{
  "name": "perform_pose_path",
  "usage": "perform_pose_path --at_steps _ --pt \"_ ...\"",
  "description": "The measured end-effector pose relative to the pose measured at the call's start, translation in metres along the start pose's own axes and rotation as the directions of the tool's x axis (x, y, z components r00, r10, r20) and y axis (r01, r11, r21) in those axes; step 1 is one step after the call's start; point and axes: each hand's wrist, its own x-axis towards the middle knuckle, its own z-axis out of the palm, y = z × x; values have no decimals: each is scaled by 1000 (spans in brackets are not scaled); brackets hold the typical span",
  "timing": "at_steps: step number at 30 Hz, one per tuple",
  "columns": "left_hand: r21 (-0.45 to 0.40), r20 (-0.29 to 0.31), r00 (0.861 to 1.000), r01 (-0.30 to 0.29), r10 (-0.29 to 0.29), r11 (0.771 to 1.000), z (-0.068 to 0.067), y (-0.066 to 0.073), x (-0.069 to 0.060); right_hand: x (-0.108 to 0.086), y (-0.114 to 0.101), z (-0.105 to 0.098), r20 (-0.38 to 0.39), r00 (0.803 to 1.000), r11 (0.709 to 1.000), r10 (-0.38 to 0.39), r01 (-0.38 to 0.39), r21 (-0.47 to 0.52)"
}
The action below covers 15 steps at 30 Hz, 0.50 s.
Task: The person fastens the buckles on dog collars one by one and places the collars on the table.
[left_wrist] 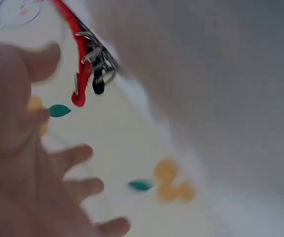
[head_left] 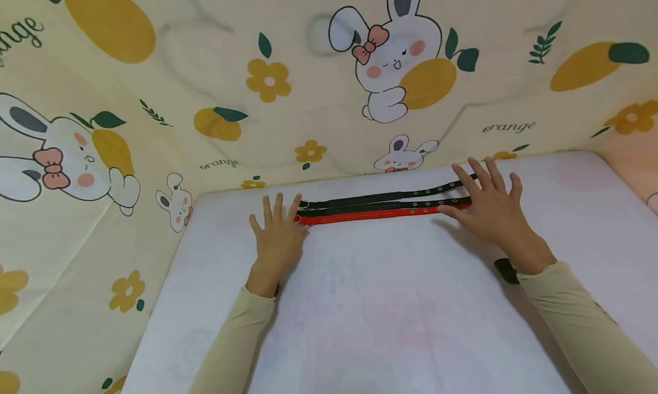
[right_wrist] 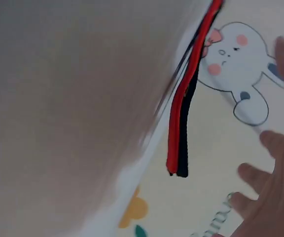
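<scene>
A red collar [head_left: 354, 216] and two black collars [head_left: 360, 200] lie side by side along the back of the white table, with eyelets toward their right ends. My left hand [head_left: 277, 234] is at their left ends, fingers spread; metal buckles and rings [left_wrist: 96, 58] hang beside the thumb in the left wrist view. Over the right ends is my right hand [head_left: 490, 208], its fingers also spread and hiding part of the straps. In the right wrist view, the red strap [right_wrist: 181, 94] and a black strap run past the hand, apart from its fingers.
The white table [head_left: 370, 314] spreads out in front of both arms. Behind it and to the left hangs a cream cloth [head_left: 308, 114] printed with rabbits, oranges and flowers. A small dark object [head_left: 506, 270] shows beside the right wrist.
</scene>
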Motion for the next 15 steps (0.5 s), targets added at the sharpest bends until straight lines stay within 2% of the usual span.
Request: perform_pose_path --at_steps 2,3,4,5,8,9,11,15 --pt "-131 6 1000 27 -27 991 -2 -3 3 -1 6 -2 4 1000 999 28 -28 45" --pt "-222 11 999 37 -36 974 -3 -4 4 -2 10 -3 8 999 997 43 -44 70" --pt "-321 16 999 47 -44 946 -3 -6 6 -3 14 -3 18 998 994 58 -59 94" --pt "-415 27 998 58 -52 908 -3 -7 8 -3 19 -4 34 997 990 72 -76 118" --pt "-616 69 994 112 -88 780 1 -11 10 -4 32 -5 90 990 976 110 -124 177" --pt "-650 79 991 130 -104 749 2 -13 11 -3 36 -5 115 986 970 118 -139 199" --pt "-690 85 987 159 -139 706 5 -15 11 -2 43 -7 186 974 952 128 -173 253" --pt "-738 72 981 173 -178 652 7 -17 10 0 54 -11 297 948 904 113 -222 365"
